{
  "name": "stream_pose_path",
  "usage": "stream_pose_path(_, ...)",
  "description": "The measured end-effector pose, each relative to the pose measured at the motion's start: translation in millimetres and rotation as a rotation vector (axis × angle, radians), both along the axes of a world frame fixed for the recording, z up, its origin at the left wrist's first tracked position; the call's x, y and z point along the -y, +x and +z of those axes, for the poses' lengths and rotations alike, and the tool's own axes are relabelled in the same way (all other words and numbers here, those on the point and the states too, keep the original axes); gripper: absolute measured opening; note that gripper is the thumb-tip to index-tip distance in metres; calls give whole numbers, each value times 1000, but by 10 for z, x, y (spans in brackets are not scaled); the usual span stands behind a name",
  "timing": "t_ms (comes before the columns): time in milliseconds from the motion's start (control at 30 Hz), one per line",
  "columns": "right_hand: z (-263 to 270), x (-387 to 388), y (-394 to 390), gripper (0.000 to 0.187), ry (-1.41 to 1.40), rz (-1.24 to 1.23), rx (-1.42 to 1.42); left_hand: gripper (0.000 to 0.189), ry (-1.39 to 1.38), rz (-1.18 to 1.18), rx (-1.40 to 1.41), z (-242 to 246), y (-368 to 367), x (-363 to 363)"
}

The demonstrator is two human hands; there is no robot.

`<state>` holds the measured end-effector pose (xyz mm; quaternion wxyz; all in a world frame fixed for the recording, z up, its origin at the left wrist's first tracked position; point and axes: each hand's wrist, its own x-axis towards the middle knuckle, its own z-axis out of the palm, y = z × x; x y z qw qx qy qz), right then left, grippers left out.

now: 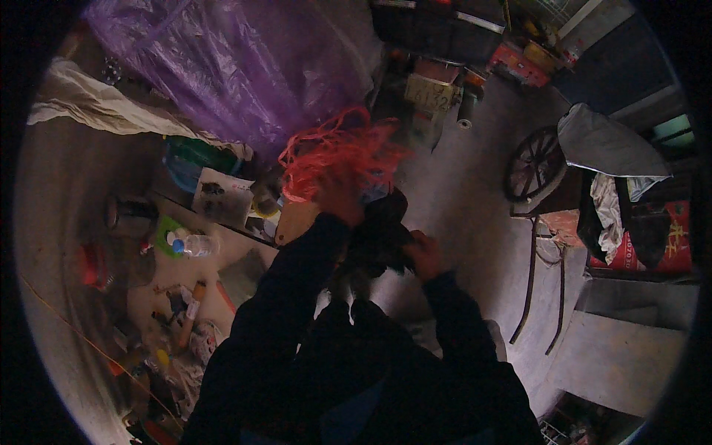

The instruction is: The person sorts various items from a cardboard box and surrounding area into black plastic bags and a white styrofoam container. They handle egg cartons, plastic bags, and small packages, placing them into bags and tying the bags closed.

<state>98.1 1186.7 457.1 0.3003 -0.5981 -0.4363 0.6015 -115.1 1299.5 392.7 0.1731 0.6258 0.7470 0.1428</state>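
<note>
A tangled bundle of red plastic twine lies ahead of me, below a large purple plastic sheet or bag. My left hand is at the near edge of the twine, blurred and dim; whether its fingers grip the strands cannot be told. Lower and to the right, my right hand has its fingers closed on the edge of a black item, perhaps a bag or cloth, that hangs between my hands. A brown board lies just left of my left hand.
On the left, a table holds a clear bottle with a blue cap, a red-lidded jar and loose tools. A green-blue basin stands behind it. To the right are a spoked wheel, curved metal bars and a grey cover.
</note>
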Motion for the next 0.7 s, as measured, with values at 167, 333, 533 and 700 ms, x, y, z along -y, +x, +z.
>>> stream_pose_path(167, -580, -34, -225, 72, 113, -24, 123, 67, 730, 358, -506, -1212, -38, -252)
stream_pose_path(333, -549, -353, -582, 91, 410, 156, 600, 61, 571, 316, -630, -1438, 140, -186)
stream_pose_path(533, -94, -642, -783, 85, 135, 315, 870, 56, 707, 340, -564, -1076, 275, -194)
stream_pose_path(700, -928, -593, -679, 60, 596, 322, 827, 55, 608, 326, -582, -858, 204, -130)
